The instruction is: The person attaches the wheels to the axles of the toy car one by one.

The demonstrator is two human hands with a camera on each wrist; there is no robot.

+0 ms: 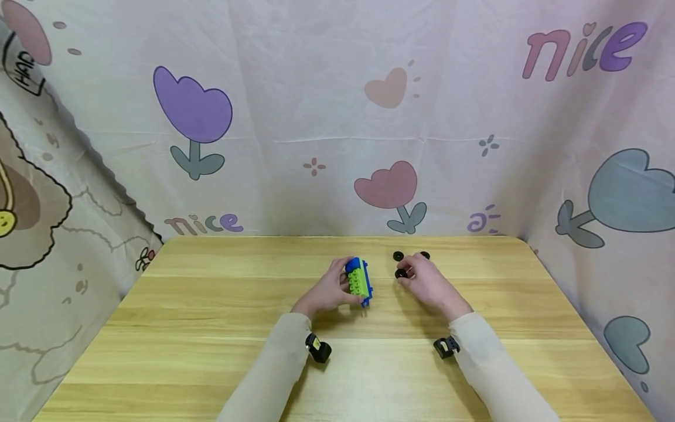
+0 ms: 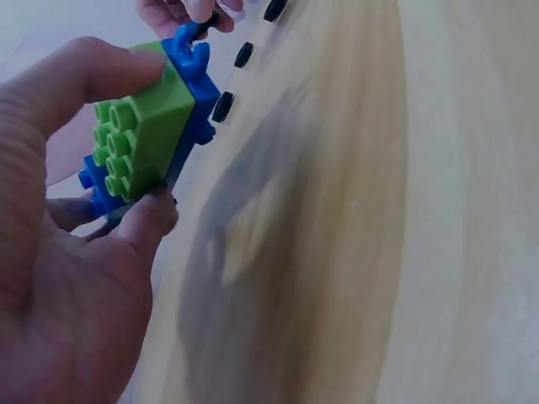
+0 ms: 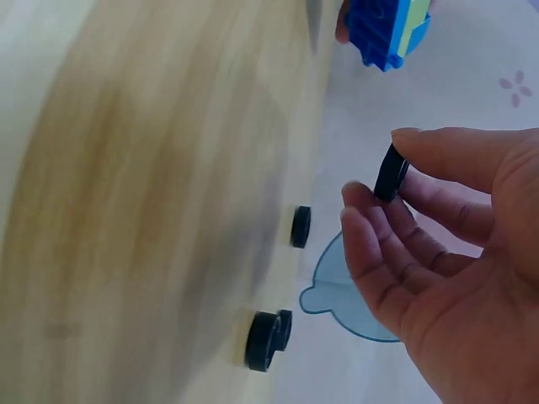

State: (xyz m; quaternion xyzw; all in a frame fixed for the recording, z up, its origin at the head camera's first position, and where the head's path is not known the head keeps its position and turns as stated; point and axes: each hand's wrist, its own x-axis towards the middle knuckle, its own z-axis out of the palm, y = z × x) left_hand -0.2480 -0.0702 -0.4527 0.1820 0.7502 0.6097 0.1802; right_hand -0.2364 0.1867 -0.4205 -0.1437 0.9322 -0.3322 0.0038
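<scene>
My left hand [image 1: 329, 290] grips a toy car body [image 1: 358, 280] built of building blocks, raised over the table. Its studded green brick [image 2: 147, 139] and blue brick sit on a blue base [image 3: 375, 32] with wheel mounts. Thumb and fingers hold it from opposite ends. To the right, my right hand [image 1: 428, 286] pinches a small black wheel [image 3: 391, 173] between thumb and fingertips, with the other fingers loosely bent. A gap separates this wheel from the car body. Loose black wheels [image 3: 301, 226] stand near the right hand, two of them overlapping in the right wrist view.
The wooden table [image 1: 211, 328] ends at a printed cloth backdrop [image 1: 295, 105], with cloth on both sides too. Two loose wheels [image 1: 398, 256] show toward the table's back edge in the head view. Each wrist wears a small black camera [image 1: 319, 349].
</scene>
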